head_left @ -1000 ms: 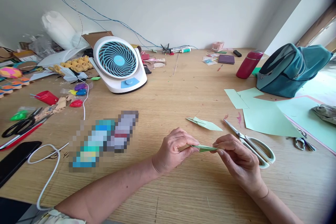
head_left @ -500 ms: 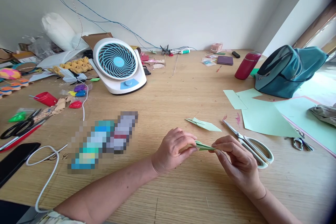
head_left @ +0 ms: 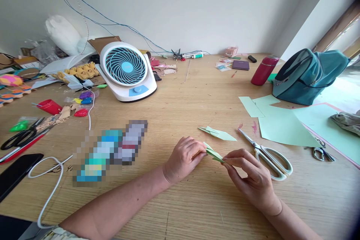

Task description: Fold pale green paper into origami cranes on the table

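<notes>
Pinching folded green paper piece (head_left: 213, 154) between fingertips of left hand (head_left: 184, 158) and right hand (head_left: 253, 180), just above wooden table (head_left: 180, 202). Second folded green piece (head_left: 218, 133) just beyond. White-handled scissors (head_left: 267, 153) beside right hand. Green sheets (head_left: 281, 123) farther right.

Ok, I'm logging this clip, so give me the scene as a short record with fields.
left hand: pinches one end of the folded green paper
right hand: pinches its other end
paper height: cannot tell whether it clears the table
nearest: white-handled scissors, a second folded green piece
farther: fan, green sheets, teal backpack
</notes>
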### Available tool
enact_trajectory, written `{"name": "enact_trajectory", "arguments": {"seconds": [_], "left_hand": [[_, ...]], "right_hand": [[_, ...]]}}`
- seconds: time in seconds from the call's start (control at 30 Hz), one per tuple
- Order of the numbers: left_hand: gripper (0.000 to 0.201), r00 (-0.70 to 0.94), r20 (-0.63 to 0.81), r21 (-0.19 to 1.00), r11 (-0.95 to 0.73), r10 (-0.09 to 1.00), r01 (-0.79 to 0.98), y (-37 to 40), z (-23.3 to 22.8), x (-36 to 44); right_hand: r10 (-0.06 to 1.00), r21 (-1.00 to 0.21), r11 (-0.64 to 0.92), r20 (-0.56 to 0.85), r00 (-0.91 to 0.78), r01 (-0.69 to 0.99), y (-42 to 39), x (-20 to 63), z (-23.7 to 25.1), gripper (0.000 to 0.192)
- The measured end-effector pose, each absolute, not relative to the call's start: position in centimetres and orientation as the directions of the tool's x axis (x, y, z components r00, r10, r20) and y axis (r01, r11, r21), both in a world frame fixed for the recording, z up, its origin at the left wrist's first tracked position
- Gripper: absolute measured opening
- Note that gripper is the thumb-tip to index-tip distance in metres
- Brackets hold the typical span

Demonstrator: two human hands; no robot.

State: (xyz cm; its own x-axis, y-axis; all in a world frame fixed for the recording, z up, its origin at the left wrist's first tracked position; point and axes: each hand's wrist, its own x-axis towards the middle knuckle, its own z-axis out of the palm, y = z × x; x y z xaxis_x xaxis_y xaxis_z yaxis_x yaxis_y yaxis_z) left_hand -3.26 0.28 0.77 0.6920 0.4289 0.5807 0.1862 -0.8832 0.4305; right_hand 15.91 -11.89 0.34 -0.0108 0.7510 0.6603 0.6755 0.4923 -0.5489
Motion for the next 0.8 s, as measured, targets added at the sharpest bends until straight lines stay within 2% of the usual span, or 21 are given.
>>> {"name": "enact_trajectory", "arguments": {"seconds": [0.1, 0.27, 0.37, 0.6, 0.8], "left_hand": [[0.012, 0.677, 0.565, 0.514, -0.843, 0.471, 0.157, 0.29, 0.90, -3.17], [0.003, 0.682, 0.536, 0.556, -0.816, 0.498, 0.160, 0.56, 1.15, -3.23], [0.006, 0.686, 0.531, 0.610, -0.786, 0.498, 0.098, 0.80, 1.10, -3.16], [0.005, 0.634, 0.440, 0.789, -0.611, 0.635, 0.065, 0.55, 1.19, -2.87], [0.004, 0.612, 0.401, 0.842, -0.538, 0.682, 0.048, 0.38, 1.39, -2.92]], "right_hand": [[0.744, -0.545, 0.496, 0.668, -0.007, 0.675, -11.92, 15.91, 0.48, 0.029], [0.744, -0.573, 0.493, 0.668, 0.025, 0.655, -12.02, 15.95, 0.72, 0.030], [0.740, -0.569, 0.498, 0.672, 0.022, 0.654, -12.06, 16.02, 0.69, 0.030], [0.756, -0.590, 0.501, 0.655, 0.013, 0.633, -11.97, 16.01, 0.68, 0.028], [0.774, -0.640, 0.472, 0.630, 0.063, 0.606, -11.82, 16.03, 0.58, 0.024]]}}
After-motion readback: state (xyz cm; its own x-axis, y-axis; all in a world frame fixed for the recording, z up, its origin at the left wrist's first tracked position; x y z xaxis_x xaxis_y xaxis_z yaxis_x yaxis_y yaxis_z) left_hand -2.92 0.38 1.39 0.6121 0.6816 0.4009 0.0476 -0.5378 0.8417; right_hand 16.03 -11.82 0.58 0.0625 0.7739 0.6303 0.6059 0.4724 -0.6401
